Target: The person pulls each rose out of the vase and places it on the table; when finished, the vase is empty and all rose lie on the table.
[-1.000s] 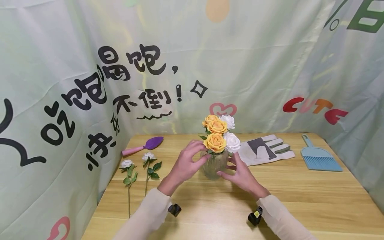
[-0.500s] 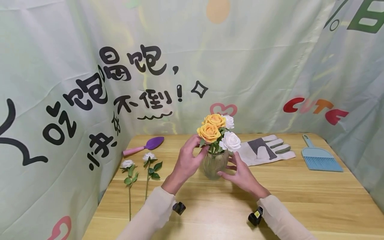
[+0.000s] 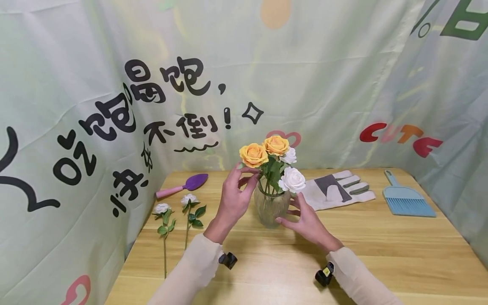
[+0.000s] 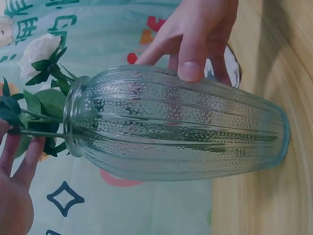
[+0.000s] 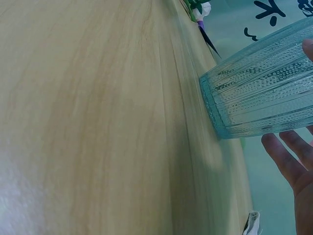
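A ribbed clear glass vase (image 3: 271, 207) stands on the table with yellow roses (image 3: 276, 145) and white roses (image 3: 292, 180) in it. My left hand (image 3: 236, 192) is at the vase's mouth, on its left. Its thumb and fingers pinch the green stem of the front yellow rose (image 3: 253, 155), just above the glass rim (image 4: 73, 117) in the left wrist view. My right hand (image 3: 306, 222) grips the vase's right side, thumb in front and fingers behind. In the right wrist view the vase's base (image 5: 215, 107) shows by the tabletop.
On the left lie two white roses with long stems (image 3: 164, 237) and a purple trowel (image 3: 196, 182) with a pink handle. To the right are a grey and white work glove (image 3: 358, 199) and a blue dustpan with a brush (image 3: 408, 201). Printed cloth hangs around the table (image 3: 366, 271).
My left hand has shifted left and slightly up with the front yellow rose, which now leans over the vase's left side. More of the vase's mouth shows. My right hand stays on the vase.
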Tool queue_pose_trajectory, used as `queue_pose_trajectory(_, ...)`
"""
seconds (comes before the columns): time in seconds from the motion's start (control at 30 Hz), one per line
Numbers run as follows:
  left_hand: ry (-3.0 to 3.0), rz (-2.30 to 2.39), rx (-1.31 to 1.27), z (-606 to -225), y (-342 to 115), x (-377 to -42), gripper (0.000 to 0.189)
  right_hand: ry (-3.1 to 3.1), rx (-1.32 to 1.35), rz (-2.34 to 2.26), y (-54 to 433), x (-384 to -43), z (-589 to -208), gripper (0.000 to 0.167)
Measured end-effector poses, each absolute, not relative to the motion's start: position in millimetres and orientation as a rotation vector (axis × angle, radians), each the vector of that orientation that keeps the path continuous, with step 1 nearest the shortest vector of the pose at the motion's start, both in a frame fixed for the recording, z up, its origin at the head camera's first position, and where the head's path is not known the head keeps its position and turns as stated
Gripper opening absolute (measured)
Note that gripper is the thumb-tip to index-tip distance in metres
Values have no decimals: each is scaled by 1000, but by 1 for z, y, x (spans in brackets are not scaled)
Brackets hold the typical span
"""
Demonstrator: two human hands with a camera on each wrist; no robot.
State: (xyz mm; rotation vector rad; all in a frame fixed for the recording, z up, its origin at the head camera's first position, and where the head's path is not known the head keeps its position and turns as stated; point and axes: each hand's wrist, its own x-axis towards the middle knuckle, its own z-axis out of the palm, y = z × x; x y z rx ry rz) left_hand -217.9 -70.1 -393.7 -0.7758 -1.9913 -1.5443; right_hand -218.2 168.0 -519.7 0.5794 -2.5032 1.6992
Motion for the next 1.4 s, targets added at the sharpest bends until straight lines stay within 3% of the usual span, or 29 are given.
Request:
queue_pose_trajectory(0.4,-2031,-1588,-832,-402,-68,-220,15,-2503,583,1693,167,-219,-520,87)
queue_pose_trajectory(1.0,-1933,-1709,-736,-402,-62,-221,52,-2509,586,1674,168,-218,-518,88)
queue_pose_trajectory(1.4,-2030,-1639,-687,-405,-57,-227,19,-2521,583,1664,169,-218,-519,90)
